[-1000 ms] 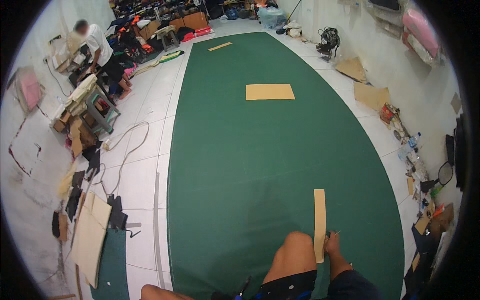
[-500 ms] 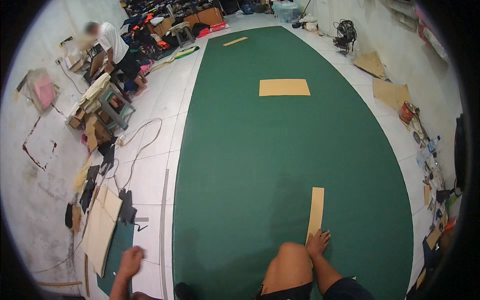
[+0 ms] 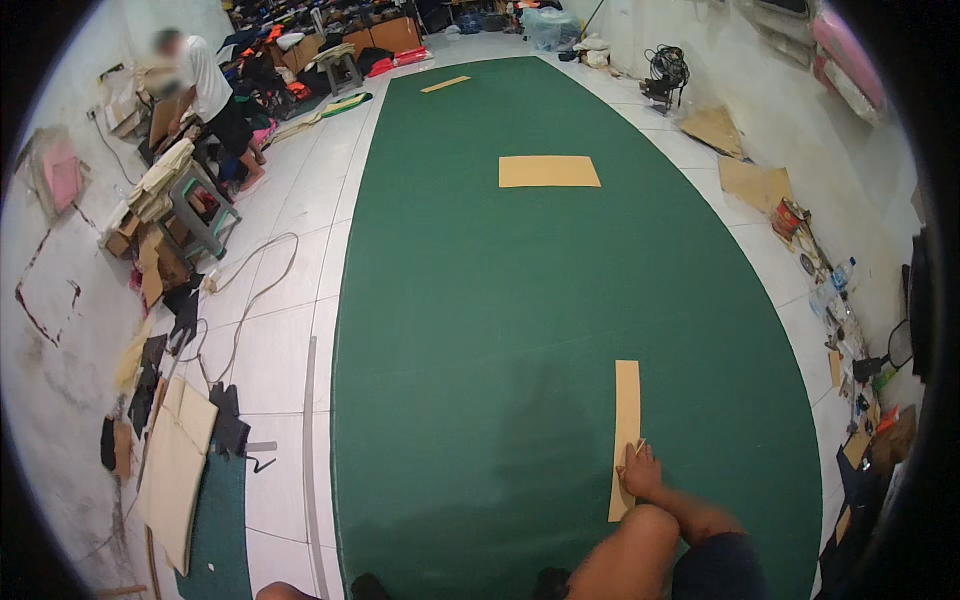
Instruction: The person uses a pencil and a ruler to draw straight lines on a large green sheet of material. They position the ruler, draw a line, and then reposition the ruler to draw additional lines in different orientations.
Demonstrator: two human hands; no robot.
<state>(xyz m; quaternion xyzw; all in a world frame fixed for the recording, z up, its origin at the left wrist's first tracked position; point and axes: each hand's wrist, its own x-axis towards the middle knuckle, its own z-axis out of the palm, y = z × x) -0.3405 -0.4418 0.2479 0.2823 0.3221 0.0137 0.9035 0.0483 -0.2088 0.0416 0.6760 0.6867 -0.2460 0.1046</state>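
A long green sheet of cloth or similar material (image 3: 480, 300) covers much of the floor. On its near part lies a narrow tan cardboard strip (image 3: 627, 395), pointing away from me. My right hand (image 3: 642, 475) rests on the strip's right edge, fingers bent, with a thin pale stick-like thing (image 3: 641, 447) at the fingertips, too small to name. Close by is my bare knee (image 3: 640, 540), just below that hand. My left hand is out of the picture. Farther up the sheet are a wide tan cardboard rectangle (image 3: 549, 171) and a small tan strip (image 3: 446, 84).
On the left floor lie a folded cream bundle (image 3: 180, 470), dark scraps (image 3: 229, 425), a cable (image 3: 268, 290) and a grey stool (image 3: 205, 215). A person in a white shirt (image 3: 208, 85) stands beyond. Along the right wall are cardboard pieces (image 3: 755, 185), a bottle (image 3: 843, 275) and a fan (image 3: 665, 72).
My left hand has dropped out of view at lower left. The view has shifted, my right knee has moved right, and more of the strip's near end shows. My right hand stays on the strip.
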